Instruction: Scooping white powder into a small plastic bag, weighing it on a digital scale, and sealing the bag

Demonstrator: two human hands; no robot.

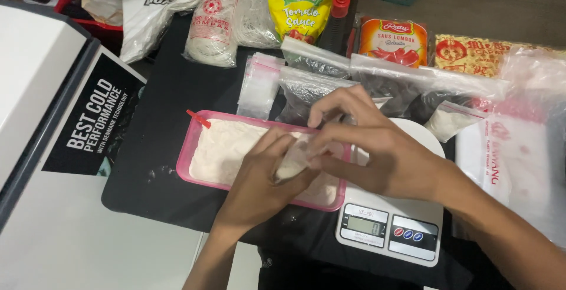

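Closest to the camera there's a white kitchen scale (389,225) w/ a small display, sitting on a black mat (147,172). Just above it both hands meet over a pink tray (194,142) full of white powder. Left hand (259,181) is curled around a small clear bag (295,157) w/ powder in it, right hand (368,142) pinches the bag's top edge, fingers close together. Further back: filled plastic bags (377,77), a noodle pack (213,27), a yellow sauce pouch (300,10) & an orange sauce pack (394,41).
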